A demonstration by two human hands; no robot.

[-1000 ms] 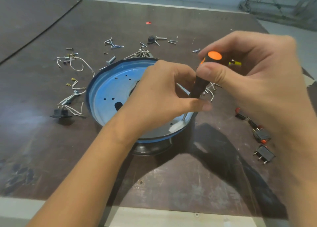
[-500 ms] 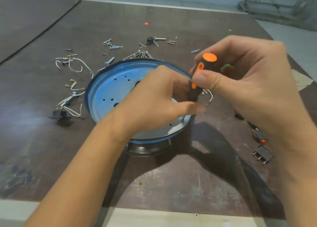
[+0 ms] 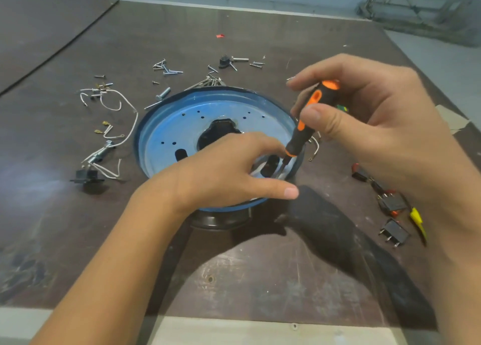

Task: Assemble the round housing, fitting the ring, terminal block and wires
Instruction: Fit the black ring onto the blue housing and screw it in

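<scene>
Right grip (image 3: 377, 125) clasps screwdriver (image 3: 299, 139); left grip (image 3: 221, 172), pinched before, lies released on housing (image 3: 161, 131).

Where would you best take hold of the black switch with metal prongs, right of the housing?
Take the black switch by its boxy body, from above, across its flat sides. It lies flat on the table, and its thin prongs stick out toward the near left, giving poor hold.
</scene>
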